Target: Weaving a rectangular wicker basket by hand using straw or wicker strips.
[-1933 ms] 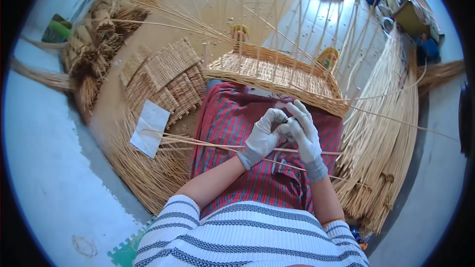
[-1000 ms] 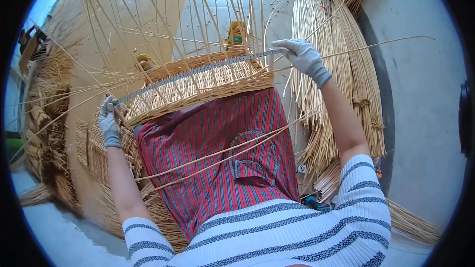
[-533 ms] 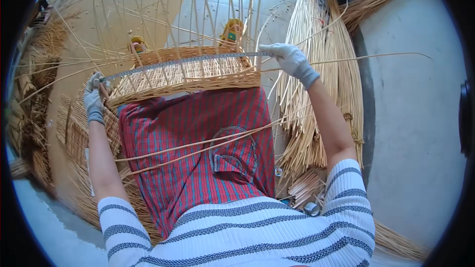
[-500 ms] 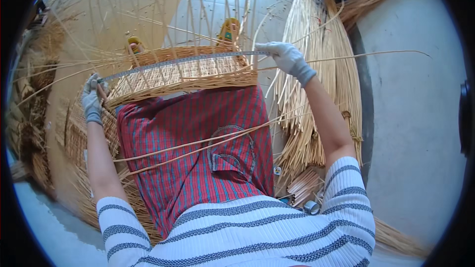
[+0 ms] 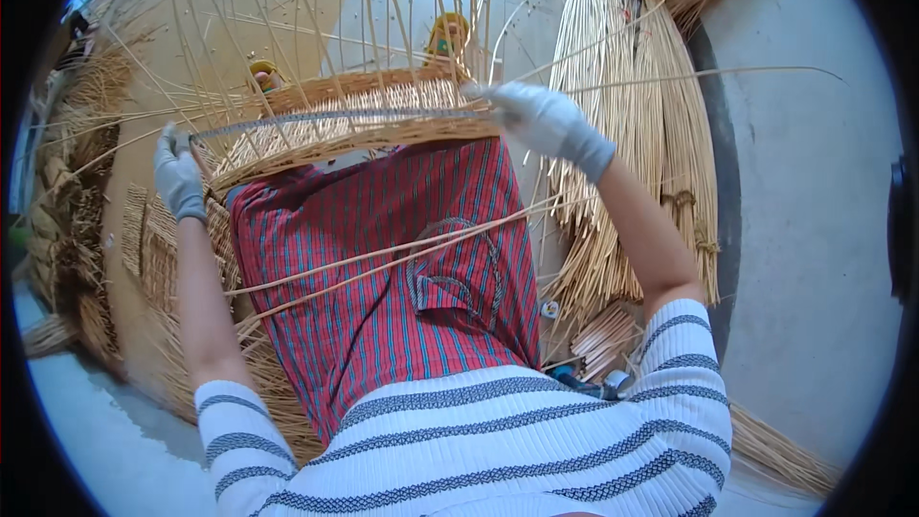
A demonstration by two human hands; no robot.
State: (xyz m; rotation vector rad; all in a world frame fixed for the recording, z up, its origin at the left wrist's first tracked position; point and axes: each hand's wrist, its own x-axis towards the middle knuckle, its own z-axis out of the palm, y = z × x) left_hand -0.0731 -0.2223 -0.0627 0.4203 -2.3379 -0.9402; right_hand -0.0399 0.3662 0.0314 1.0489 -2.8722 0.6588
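Observation:
A partly woven wicker basket (image 5: 335, 146) rests beyond my knees, with tall upright stakes rising from its far side. A thin measuring tape (image 5: 316, 117) spans its length from left to right. My left hand (image 5: 179, 177), in a pale grey glove, pinches the tape's left end by the basket's left corner. Gloved likewise, my right hand (image 5: 548, 123) is closed on the tape at the right corner, its fingers partly hidden and slightly blurred. Over my lap lies a red plaid apron (image 5: 383, 297), crossed by two loose wicker rods (image 5: 383, 260).
Long bundles of pale wicker rods (image 5: 622, 124) lie on the floor to the right, beside short cut sticks (image 5: 605, 337). Woven pieces (image 5: 158, 249) and dark wicker bundles (image 5: 72, 258) fill the left. My feet in yellow footwear (image 5: 446, 36) show beyond the basket.
My right hand has shifted slightly down and inward along the tape, toward the basket's right corner. The left hand stays at its end. The whole view has tilted a little.

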